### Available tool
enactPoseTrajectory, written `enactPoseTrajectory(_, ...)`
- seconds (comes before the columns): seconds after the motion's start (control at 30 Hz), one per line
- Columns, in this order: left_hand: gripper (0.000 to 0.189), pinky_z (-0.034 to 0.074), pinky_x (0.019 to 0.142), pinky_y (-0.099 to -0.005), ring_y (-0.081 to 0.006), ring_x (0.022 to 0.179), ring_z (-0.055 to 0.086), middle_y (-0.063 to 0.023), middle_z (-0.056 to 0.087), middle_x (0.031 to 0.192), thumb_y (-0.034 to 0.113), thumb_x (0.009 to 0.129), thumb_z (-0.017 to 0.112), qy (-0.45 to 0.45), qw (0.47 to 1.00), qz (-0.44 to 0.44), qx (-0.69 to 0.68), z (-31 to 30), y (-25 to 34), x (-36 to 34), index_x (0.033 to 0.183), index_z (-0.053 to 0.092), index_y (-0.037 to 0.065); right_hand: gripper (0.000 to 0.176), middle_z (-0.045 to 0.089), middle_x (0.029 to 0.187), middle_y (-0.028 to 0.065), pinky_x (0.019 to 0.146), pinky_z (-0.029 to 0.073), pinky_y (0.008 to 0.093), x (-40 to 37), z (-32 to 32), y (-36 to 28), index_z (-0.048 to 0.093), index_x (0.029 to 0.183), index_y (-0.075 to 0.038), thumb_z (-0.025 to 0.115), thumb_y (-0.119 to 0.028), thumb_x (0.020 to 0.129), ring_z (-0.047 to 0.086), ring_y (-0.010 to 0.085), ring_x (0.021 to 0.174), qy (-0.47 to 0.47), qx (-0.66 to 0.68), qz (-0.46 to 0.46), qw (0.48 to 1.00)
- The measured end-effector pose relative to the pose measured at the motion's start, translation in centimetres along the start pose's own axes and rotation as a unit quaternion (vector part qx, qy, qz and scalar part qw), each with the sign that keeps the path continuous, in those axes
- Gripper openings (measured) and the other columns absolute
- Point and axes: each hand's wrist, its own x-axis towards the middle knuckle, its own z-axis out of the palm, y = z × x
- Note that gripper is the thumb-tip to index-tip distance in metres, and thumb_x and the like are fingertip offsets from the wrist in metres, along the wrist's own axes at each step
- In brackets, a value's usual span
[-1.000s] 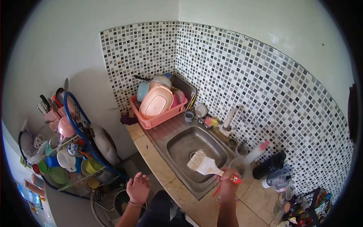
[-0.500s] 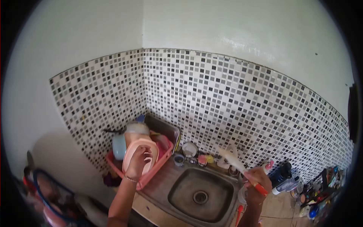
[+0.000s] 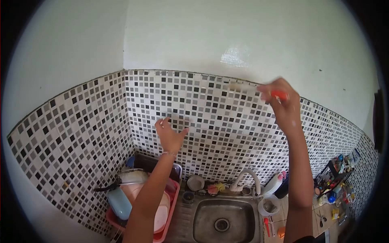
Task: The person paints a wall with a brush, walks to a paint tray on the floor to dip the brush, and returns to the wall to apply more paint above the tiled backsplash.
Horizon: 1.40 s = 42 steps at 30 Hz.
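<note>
My right hand (image 3: 281,103) is raised in front of the upper edge of the tiled wall (image 3: 210,121), closed round an orange-handled utensil (image 3: 279,95). Its long pale blade points left and is smeared by motion. My left hand (image 3: 171,137) is lifted before the tiles with thumb and fingers apart, holding nothing. Below my left forearm, a coral dish basket (image 3: 175,201) contains a pale pink tub (image 3: 162,214), a light blue container (image 3: 119,203) and a dark-handled pan (image 3: 133,176). The forearm hides part of the basket.
The steel sink (image 3: 202,229) lies between my arms, with a white faucet (image 3: 250,174) behind it. Along its back edge are a bowl (image 3: 195,183) and sponges (image 3: 216,187). A clear tub (image 3: 269,205), a white bottle (image 3: 274,184) and scissors (image 3: 321,218) stand or lie to the right.
My left hand has left the pink tub and risen to the tiles. My right hand has carried the orange-handled utensil up from beside the sink. The view has tilted and shifted.
</note>
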Motion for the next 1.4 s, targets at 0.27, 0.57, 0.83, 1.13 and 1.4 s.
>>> enactPoseTrajectory(0.27,0.125,0.021,0.104,-0.0761,-0.0375,0.143,0.021,-0.0184,0.008,0.156,0.037,0.057,0.093,-0.067,0.987,-0.124,0.075,6.1,4.7,3.8,0.153,0.015,0.019,0.006,0.068,0.082,0.0088,0.067,0.049,0.0281,11.6,7.2,5.4,0.067,0.087,-0.002,0.07,-0.006,0.083,0.063,0.0135,0.073,0.019,0.043,-0.053,0.997)
enactPoseTrajectory(0.57,0.131,0.021,0.099,-0.0808,-0.0353,0.145,0.013,-0.018,0.008,0.157,0.036,0.051,0.094,-0.038,0.983,-0.138,0.119,8.2,4.2,3.9,0.153,0.013,0.021,0.011,0.052,0.064,0.0024,0.059,0.04,0.0282,14.8,11.4,7.4,0.065,0.084,-0.004,0.073,-0.011,0.083,0.044,0.0099,0.06,-0.038,0.044,-0.04,0.998)
enactPoseTrajectory(0.83,0.137,0.018,0.1,-0.0808,-0.0368,0.145,0.008,-0.019,0.001,0.157,0.038,0.054,0.093,-0.08,0.975,-0.157,0.134,8.1,4.0,4.4,0.154,0.002,0.02,0.008,0.06,0.075,0.0086,0.065,0.051,0.0289,15.1,12.8,7.8,0.063,0.086,-0.002,0.061,0.005,0.083,0.064,0.0167,0.071,0.059,-0.041,-0.183,0.98)
enactPoseTrajectory(1.13,0.135,0.016,0.1,-0.0811,-0.0369,0.145,0.009,-0.0218,0.004,0.157,0.039,0.05,0.095,-0.062,0.979,-0.151,0.124,8.7,3.5,4.5,0.153,0.01,0.019,0.013,0.06,0.081,0.0111,0.065,0.052,0.0298,14.7,11.3,5.3,0.062,0.087,0.0,0.057,0.011,0.081,0.069,0.0228,0.076,0.092,-0.009,-0.212,0.973)
enactPoseTrajectory(1.4,0.136,0.017,0.105,-0.0677,-0.0368,0.145,0.007,-0.021,-0.002,0.158,0.035,0.056,0.094,-0.084,0.977,-0.161,0.108,8.2,3.8,4.5,0.154,0.0,0.019,0.004,0.066,0.079,0.0091,0.065,0.049,0.0298,14.5,13.1,5.6,0.062,0.087,0.0,0.064,0.001,0.084,0.061,0.0163,0.069,0.018,-0.042,-0.152,0.987)
